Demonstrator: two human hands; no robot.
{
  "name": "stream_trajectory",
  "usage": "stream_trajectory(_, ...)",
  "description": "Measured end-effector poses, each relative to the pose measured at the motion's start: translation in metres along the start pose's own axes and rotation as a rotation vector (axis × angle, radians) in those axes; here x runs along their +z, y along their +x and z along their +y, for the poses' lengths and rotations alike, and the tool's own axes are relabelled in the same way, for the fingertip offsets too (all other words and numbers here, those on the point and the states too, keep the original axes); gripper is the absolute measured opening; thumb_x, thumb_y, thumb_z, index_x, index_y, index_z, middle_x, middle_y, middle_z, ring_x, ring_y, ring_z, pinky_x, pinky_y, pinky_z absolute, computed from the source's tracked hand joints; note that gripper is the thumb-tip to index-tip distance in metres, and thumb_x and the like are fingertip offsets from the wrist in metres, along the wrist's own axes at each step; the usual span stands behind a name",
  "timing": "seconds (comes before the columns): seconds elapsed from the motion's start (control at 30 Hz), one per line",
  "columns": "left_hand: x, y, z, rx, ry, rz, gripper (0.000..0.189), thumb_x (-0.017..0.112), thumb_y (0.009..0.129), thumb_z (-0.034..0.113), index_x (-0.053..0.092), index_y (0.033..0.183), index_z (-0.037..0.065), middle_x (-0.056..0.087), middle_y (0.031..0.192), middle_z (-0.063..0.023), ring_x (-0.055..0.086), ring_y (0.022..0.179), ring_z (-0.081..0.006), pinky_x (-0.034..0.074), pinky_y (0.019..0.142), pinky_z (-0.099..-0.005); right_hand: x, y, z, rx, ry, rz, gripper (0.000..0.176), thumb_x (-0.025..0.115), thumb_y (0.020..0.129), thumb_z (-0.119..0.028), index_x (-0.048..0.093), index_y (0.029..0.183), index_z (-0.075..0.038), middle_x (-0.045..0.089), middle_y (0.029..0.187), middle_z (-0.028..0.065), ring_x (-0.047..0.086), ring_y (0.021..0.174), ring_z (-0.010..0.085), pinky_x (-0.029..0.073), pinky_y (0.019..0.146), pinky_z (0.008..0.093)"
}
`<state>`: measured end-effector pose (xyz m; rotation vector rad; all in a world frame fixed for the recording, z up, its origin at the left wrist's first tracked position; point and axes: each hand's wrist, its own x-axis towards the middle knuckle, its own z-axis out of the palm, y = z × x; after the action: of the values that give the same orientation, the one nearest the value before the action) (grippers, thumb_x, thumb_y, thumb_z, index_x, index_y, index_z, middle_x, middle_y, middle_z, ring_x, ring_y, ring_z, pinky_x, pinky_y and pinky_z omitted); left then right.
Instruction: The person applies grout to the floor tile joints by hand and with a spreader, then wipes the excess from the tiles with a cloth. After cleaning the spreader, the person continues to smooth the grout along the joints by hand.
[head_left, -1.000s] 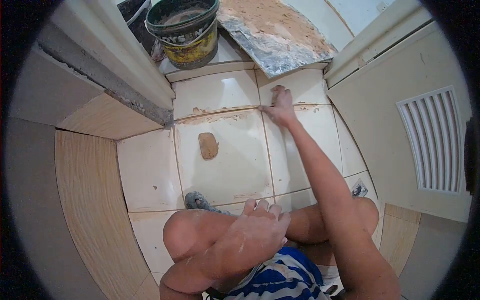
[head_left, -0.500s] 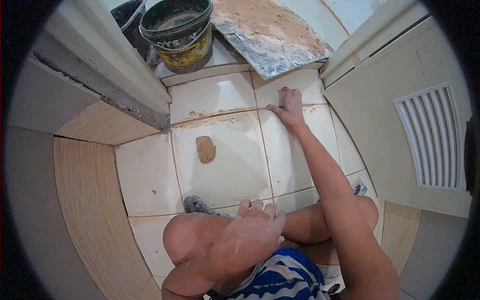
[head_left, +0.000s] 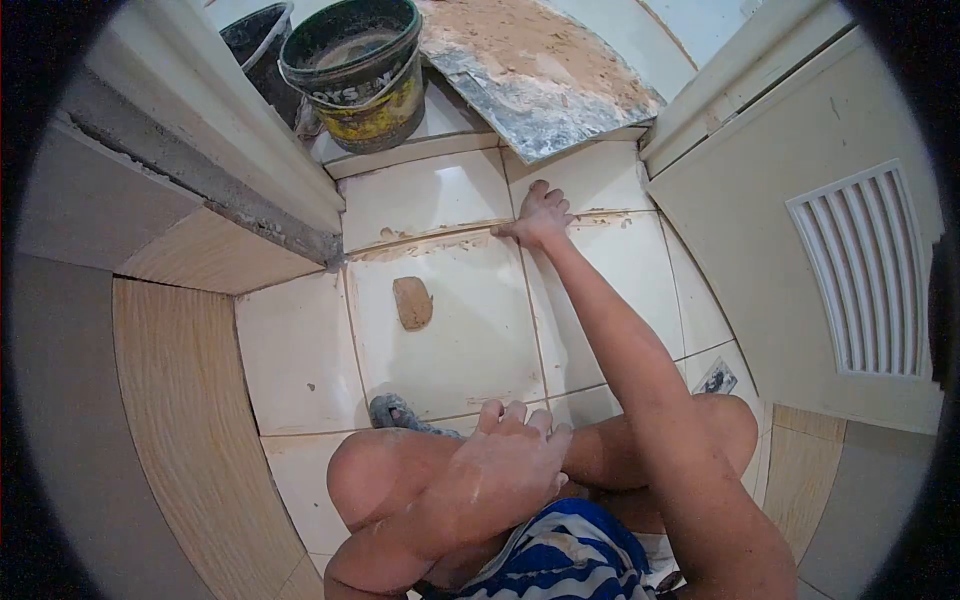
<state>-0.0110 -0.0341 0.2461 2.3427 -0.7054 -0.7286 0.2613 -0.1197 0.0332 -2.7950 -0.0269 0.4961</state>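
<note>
My right hand is stretched forward over the white floor tiles, its thumb out to the left along the brown-smeared joint below the doorway step. Its fingers are spread, with nothing held in them. Dusty and bent at the wrist, my left hand hangs over my folded legs with its fingers loosely bent and apart. On the large tile left of my right arm lies a flat brown piece with one rounded end.
A dirty black-and-yellow bucket stands on the step beside another dark bucket. A board bearing brown powdery material overhangs the step. The vented door is at right, the door frame at left. A small metal-looking blade lies near my knee.
My right hand has slid left along the joint, and its fingers have shifted. My left hand stays in place over my legs.
</note>
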Motion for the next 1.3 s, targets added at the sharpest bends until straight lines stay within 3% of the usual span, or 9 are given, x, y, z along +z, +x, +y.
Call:
stream_trajectory(0.23, 0.000, -0.002, -0.001, -0.003, -0.028, 0.087, 0.037, 0.064, 0.087, 0.027, 0.060, 0.110, -0.002, 0.061, 0.104, -0.0186, 0.055, 0.105, -0.0350, 0.036, 0.097, -0.0482, -0.016, 0.012, -0.002, 0.231, -0.014, -0.109, 0.130, 0.092, 0.053, -0.047, 0.015, 0.149, -0.004, 0.032, 0.139, 0.0280, 0.036, 0.129, 0.0433, 0.030, 0.107, 0.0544)
stream_trajectory(0.3, -0.002, -0.004, -0.002, 0.012, -0.009, 0.047, 0.045, 0.059, 0.091, 0.033, 0.054, 0.119, -0.002, 0.059, 0.109, -0.0208, 0.054, 0.107, -0.0366, 0.036, 0.098, -0.0483, -0.021, 0.014, 0.013, 0.208, -0.025, -0.044, 0.124, 0.091, 0.055, -0.046, 0.015, 0.142, 0.001, 0.037, 0.136, 0.0292, 0.045, 0.122, 0.0433, 0.040, 0.103, 0.0493)
stream_trajectory(0.43, 0.002, -0.003, -0.001, 0.028, -0.004, 0.042, 0.045, 0.059, 0.090, 0.032, 0.054, 0.119, -0.002, 0.058, 0.109, -0.0208, 0.055, 0.105, -0.0367, 0.036, 0.097, -0.0481, -0.003, 0.032, 0.057, -0.045, 0.237, 0.041, 0.108, 0.090, 0.056, -0.047, 0.033, 0.135, -0.001, 0.043, 0.128, 0.0298, 0.047, 0.119, 0.0423, 0.043, 0.101, 0.0453)
stream_trajectory(0.57, -0.003, -0.004, 0.002, 0.032, -0.019, -0.005, 0.045, 0.058, 0.091, 0.032, 0.054, 0.119, -0.002, 0.059, 0.108, -0.0211, 0.056, 0.105, -0.0365, 0.037, 0.096, -0.0477, 0.005, -0.006, 0.019, -0.128, 0.240, 0.190, 0.098, 0.089, 0.059, -0.041, 0.038, 0.132, -0.002, 0.048, 0.123, 0.0260, 0.048, 0.116, 0.0420, 0.043, 0.097, 0.0493)
stream_trajectory(0.67, -0.006, -0.004, 0.002, 0.007, -0.008, -0.018, 0.045, 0.057, 0.092, 0.032, 0.054, 0.120, -0.003, 0.059, 0.108, -0.0211, 0.056, 0.106, -0.0360, 0.036, 0.097, -0.0480, 0.022, -0.013, 0.009, -0.369, 0.172, 0.393, 0.089, 0.089, 0.059, -0.040, 0.045, 0.126, 0.000, 0.050, 0.113, 0.0252, 0.049, 0.107, 0.0415, 0.044, 0.090, 0.0472)
stream_trajectory(0.87, 0.001, -0.004, -0.003, 0.006, 0.017, 0.043, 0.046, 0.057, 0.092, 0.032, 0.053, 0.121, -0.003, 0.060, 0.109, -0.0208, 0.055, 0.108, -0.0356, 0.035, 0.099, -0.0477, 0.012, 0.002, 0.046, -0.530, 0.133, 0.542, 0.092, 0.087, 0.057, -0.049, 0.050, 0.125, 0.000, 0.048, 0.109, 0.0208, 0.047, 0.103, 0.0383, 0.041, 0.087, 0.0502)
stream_trajectory(1.17, 0.001, 0.001, 0.000, -0.031, 0.023, -0.020, 0.047, 0.059, 0.090, 0.033, 0.055, 0.121, -0.002, 0.060, 0.109, -0.0210, 0.053, 0.109, -0.0360, 0.035, 0.098, -0.0476, -0.037, 0.016, 0.090, -0.342, -0.033, 0.397, 0.093, 0.087, 0.061, -0.045, 0.041, 0.131, -0.007, 0.041, 0.120, 0.0176, 0.038, 0.114, 0.0356, 0.035, 0.095, 0.0495)
stream_trajectory(1.27, 0.009, 0.004, -0.003, -0.019, 0.025, 0.034, 0.041, 0.060, 0.089, 0.031, 0.058, 0.114, -0.001, 0.061, 0.106, -0.0194, 0.054, 0.106, -0.0344, 0.036, 0.096, -0.0465, -0.036, 0.031, 0.097, -0.283, 0.079, 0.380, 0.084, 0.087, 0.064, -0.043, 0.046, 0.127, -0.006, 0.045, 0.117, 0.0175, 0.044, 0.110, 0.0345, 0.040, 0.092, 0.0453)
stream_trajectory(1.3, 0.012, 0.004, -0.003, -0.017, 0.028, 0.080, 0.036, 0.062, 0.088, 0.028, 0.061, 0.108, -0.001, 0.062, 0.103, -0.0179, 0.055, 0.104, -0.0330, 0.036, 0.094, -0.0457, -0.038, 0.042, 0.110, -0.284, 0.310, 0.372, 0.081, 0.086, 0.065, -0.044, 0.048, 0.124, -0.004, 0.049, 0.113, 0.0175, 0.049, 0.105, 0.0327, 0.043, 0.089, 0.0428)
